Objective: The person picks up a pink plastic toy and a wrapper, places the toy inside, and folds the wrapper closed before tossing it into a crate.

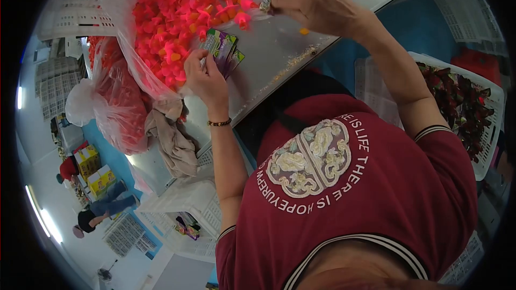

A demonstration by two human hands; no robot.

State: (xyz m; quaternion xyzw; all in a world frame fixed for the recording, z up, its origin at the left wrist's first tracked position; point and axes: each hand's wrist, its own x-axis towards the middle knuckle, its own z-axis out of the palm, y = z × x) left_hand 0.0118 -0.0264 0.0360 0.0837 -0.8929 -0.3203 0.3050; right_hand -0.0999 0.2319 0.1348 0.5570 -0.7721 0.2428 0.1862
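Note:
My left hand [207,78], a beaded bracelet at its wrist, is closed on a fanned bunch of green and purple printed packets [221,48]. My right hand [317,2] is over the metal table, its fingers pinched on a small shiny silver-and-gold piece [266,3] whose kind I cannot make out. Just beyond both hands spreads a large heap of small bright pink and orange plastic pieces [172,16]. A single orange piece [304,31] lies on the table below my right hand.
Clear plastic bags [115,96] of pink pieces and a beige cloth [173,139] are at left. Yellowish crumbs line the metal table's [260,48] near edge. A white basket [486,145] of dark red wrapped pieces stands at right, a white crate [185,204] at lower left. Two other people are farther off.

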